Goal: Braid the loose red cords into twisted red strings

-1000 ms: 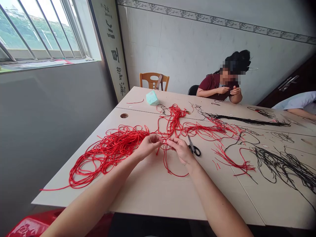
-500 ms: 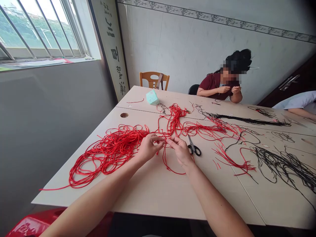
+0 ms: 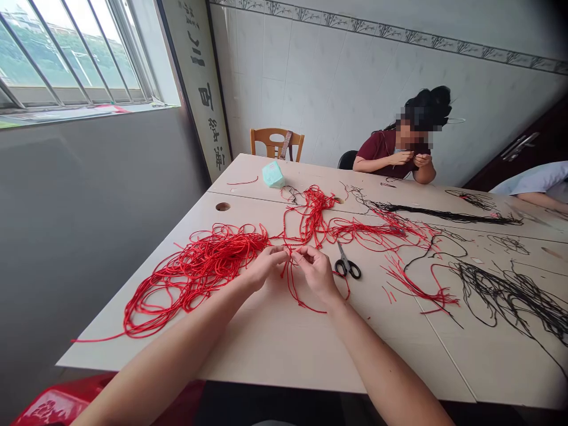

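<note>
1. On the pale table (image 3: 275,349), toward its near edge, the left hand (image 3: 266,266) and right hand (image 3: 316,273) work just above the surface, fingertips nearly meeting.
2. Neither hand is spread: each seems to pinch a thin red cord (image 3: 290,285) between thumb and curled fingers, though the fingers partly hide the exact grip.
3. The cord hangs below the hands in a slack loop that reaches the table, beside a tangled red cord heap (image 3: 199,266) to the left.
4. A short span between the two pinches looks best for control, and the loop seems safest kept clear of the heap so it does not snag.
5. Black-handled scissors (image 3: 347,267) lie open just beside the right hand, within easy reach.
6. Black cords (image 3: 510,296) lie well apart to the right, and across the table a seated co-worker (image 3: 381,160) holds both hands raised.
</note>
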A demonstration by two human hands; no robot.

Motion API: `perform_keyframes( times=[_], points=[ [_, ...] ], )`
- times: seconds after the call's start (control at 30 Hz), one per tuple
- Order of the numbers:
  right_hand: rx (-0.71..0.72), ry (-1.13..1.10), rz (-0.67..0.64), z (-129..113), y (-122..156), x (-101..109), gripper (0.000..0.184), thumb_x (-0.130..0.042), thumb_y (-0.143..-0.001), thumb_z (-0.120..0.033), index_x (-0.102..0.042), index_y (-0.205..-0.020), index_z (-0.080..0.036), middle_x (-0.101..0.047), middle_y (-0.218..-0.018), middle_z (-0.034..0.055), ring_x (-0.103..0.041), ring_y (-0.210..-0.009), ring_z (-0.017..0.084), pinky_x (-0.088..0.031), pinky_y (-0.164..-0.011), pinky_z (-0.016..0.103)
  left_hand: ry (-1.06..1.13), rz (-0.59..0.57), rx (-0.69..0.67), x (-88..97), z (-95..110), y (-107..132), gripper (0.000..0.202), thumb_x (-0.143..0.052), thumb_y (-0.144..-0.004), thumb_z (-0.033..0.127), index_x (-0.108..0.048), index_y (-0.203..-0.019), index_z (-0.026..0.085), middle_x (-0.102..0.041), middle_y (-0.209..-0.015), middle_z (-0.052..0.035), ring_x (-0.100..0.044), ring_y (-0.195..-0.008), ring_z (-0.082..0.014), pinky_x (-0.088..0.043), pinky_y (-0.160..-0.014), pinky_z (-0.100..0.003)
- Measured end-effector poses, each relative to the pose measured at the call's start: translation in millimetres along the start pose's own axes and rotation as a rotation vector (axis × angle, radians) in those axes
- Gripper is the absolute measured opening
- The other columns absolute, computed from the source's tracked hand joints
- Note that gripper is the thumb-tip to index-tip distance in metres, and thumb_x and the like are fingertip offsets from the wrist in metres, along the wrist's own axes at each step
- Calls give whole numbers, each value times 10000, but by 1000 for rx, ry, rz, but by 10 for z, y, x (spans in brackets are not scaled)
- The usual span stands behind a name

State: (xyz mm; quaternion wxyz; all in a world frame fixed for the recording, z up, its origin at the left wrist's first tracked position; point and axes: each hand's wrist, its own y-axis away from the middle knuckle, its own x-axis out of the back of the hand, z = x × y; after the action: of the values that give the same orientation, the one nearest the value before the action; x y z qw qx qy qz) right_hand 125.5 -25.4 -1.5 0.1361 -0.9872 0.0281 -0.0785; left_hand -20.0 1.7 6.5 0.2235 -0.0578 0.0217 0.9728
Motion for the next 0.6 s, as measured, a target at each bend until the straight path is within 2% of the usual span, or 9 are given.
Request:
perform_keyframes(
  times=[0.1, 0.2, 0.3, 0.37, 0.5, 0.6],
  points=[
    [27, 49, 25, 1, -10, 22, 207, -570, -798, -368, -625, -784, -170, -639, -740, 37, -552, -656, 155, -433, -624, 267, 51, -43, 52, 48, 23, -13, 167, -522, -679, 240, -453, -546, 167, -398, -589, 19, -368, -587, -114, -302, -562, -246],
    [13, 69, 71, 9, -35, 71, 212, -580, -786, -371, -621, -775, -163, -627, -727, 34, -543, -652, 152, -425, -614, 263, 169, -85, 152, 97, 74, -26, 83, -504, -667, 228, -492, -609, 169, -423, -613, 15, -382, -571, -109, -307, -536, -237],
    [-13, 56, 116, 22, -58, 112, 213, -590, -774, -373, -622, -769, -162, -620, -721, 29, -534, -652, 148, -420, -616, 260, 219, -8, 118, 117, 110, -31, 149, -506, -715, 302, -498, -649, 169, -463, -662, 10, -412, -581, -100, -330, -545, -223],
    [-25, 35, 122, 30, -66, 125, 211, -592, -769, -373, -622, -761, -164, -618, -713, 26, -534, -653, 147, -420, -618, 259, 103, 73, -6, 102, 114, -24, 214, -534, -739, 373, -529, -691, 165, -507, -704, 0, -450, -617, -104, -357, -580, -223],
    [-50, -16, 97, 35, -65, 121, 213, -594, -758, -380, -618, -753, -168, -618, -708, 26, -547, -664, 154, -428, -628, 264, -379, 127, -264, 35, 105, 13, 250, -667, -671, 402, -626, -770, 176, -609, -744, -7, -516, -681, -128, -391, -645, -232],
    [-66, -32, 58, 28, -57, 111, 198, -592, -752, -363, -615, -727, -168, -614, -700, 20, -540, -662, 149, -425, -634, 264, -585, 126, -337, 13, 106, 32, 215, -623, -727, 411, -660, -753, 201, -654, -746, -5, -552, -687, -141, -410, -652, -239]
  ],
)
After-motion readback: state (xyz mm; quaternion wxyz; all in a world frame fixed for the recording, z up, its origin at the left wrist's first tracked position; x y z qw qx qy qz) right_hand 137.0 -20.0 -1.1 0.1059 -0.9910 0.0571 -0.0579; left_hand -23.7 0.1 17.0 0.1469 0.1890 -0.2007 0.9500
